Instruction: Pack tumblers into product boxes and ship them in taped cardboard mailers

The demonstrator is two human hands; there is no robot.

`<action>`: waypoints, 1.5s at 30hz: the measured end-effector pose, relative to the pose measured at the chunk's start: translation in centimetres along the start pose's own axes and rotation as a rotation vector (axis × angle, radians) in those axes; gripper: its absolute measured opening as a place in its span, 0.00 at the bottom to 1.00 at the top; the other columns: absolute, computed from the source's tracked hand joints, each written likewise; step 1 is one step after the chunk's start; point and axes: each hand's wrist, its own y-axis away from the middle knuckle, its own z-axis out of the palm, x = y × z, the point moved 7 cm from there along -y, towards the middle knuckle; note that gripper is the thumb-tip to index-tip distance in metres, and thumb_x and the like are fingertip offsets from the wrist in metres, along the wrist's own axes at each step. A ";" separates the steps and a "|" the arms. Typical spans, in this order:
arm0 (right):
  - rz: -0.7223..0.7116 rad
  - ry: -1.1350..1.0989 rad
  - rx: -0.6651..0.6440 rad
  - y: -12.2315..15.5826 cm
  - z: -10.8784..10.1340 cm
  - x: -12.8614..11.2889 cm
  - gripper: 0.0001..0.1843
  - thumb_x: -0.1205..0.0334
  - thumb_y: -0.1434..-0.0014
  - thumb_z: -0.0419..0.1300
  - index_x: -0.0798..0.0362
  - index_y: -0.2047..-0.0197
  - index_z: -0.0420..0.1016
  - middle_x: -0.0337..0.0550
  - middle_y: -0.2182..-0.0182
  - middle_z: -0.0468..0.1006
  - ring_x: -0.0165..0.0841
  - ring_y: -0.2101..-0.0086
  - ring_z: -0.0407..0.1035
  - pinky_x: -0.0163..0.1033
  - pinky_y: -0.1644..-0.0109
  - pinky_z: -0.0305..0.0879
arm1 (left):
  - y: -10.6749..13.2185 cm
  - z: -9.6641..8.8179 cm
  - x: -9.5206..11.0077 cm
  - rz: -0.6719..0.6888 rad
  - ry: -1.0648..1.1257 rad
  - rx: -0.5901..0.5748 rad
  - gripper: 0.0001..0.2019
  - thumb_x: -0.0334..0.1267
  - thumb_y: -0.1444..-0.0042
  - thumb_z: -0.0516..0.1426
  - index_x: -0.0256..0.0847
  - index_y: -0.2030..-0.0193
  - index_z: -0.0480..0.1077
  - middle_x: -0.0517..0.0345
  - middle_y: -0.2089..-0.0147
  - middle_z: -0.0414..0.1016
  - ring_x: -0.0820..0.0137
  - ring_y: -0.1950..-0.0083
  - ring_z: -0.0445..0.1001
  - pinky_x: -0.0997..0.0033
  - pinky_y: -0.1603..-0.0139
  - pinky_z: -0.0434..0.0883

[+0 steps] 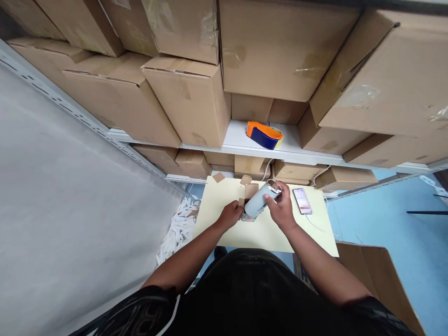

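My right hand is wrapped round the upper end of a pale blue-grey cylinder, which lies tilted over a small brown carton with its flaps up. My left hand is closed on the carton's near-left side, by the cylinder's lower end. Both hands work over a pale yellow tabletop. What lies under the cylinder's lower end is mostly hidden; a bit of green and pink shows there.
A phone with a white cable lies on the tabletop to the right. An orange and blue tape dispenser sits on the white shelf among stacked cardboard boxes. White paper scraps litter the floor at left. A flat cardboard sheet leans at lower right.
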 end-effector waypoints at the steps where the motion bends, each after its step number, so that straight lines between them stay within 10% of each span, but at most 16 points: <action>1: -0.031 0.049 0.001 0.2 0.3 -0.1 0.30 0.47 0.38 0.64 0.47 0.38 0.63 0.53 0.41 0.66 0.46 0.42 0.65 0.52 0.42 0.70 | 0.2 0.1 -0.1 0.017 -0.017 -0.015 0.09 0.44 0.41 0.56 0.44 0.69 0.67 0.59 0.70 0.79 0.65 0.66 0.80 0.68 0.66 0.73; 16: -0.316 0.616 -0.189 6.3 4.6 6.9 0.18 0.51 0.38 0.65 0.51 0.49 0.74 0.53 0.52 0.76 0.48 0.49 0.69 0.57 0.41 0.62 | 1.6 2.9 -1.1 0.031 -0.040 -0.050 0.08 0.41 0.38 0.55 0.43 0.67 0.64 0.60 0.70 0.76 0.67 0.64 0.80 0.70 0.63 0.72; 26: -0.181 0.372 -0.132 7.3 0.7 8.8 0.26 0.54 0.36 0.61 0.52 0.38 0.66 0.59 0.43 0.69 0.49 0.40 0.65 0.60 0.36 0.67 | 3.3 2.2 2.2 0.285 -0.286 0.149 0.07 0.37 0.42 0.59 0.42 0.56 0.68 0.57 0.58 0.75 0.68 0.60 0.75 0.67 0.57 0.72; 32: -0.036 0.233 -0.240 8.0 2.0 10.0 0.32 0.59 0.39 0.62 0.48 0.34 0.60 0.52 0.43 0.75 0.44 0.48 0.76 0.54 0.43 0.76 | 4.0 3.7 3.0 0.578 -0.282 0.031 0.17 0.40 0.39 0.60 0.43 0.44 0.71 0.47 0.38 0.66 0.62 0.43 0.73 0.63 0.52 0.77; 35: -0.148 0.299 -0.268 8.3 2.7 9.6 0.30 0.60 0.38 0.61 0.49 0.34 0.62 0.52 0.41 0.75 0.46 0.43 0.72 0.56 0.39 0.72 | 3.1 3.6 2.6 0.554 -0.298 0.049 0.13 0.36 0.38 0.57 0.43 0.46 0.72 0.47 0.38 0.68 0.62 0.44 0.74 0.62 0.50 0.77; 40: -0.340 0.426 -0.307 8.4 3.6 9.0 0.18 0.64 0.34 0.57 0.50 0.42 0.72 0.53 0.38 0.73 0.46 0.38 0.68 0.57 0.35 0.69 | 1.0 2.4 3.2 0.396 -0.232 0.066 0.40 0.28 0.49 0.62 0.48 0.29 0.55 0.53 0.37 0.72 0.72 0.62 0.73 0.65 0.53 0.76; 45: -0.270 0.426 -0.231 7.9 3.4 9.4 0.21 0.64 0.38 0.59 0.51 0.41 0.68 0.58 0.41 0.72 0.48 0.43 0.71 0.56 0.44 0.76 | 2.1 1.8 5.7 0.646 -0.363 -0.028 0.31 0.31 0.49 0.65 0.46 0.37 0.68 0.54 0.43 0.77 0.64 0.48 0.74 0.59 0.43 0.74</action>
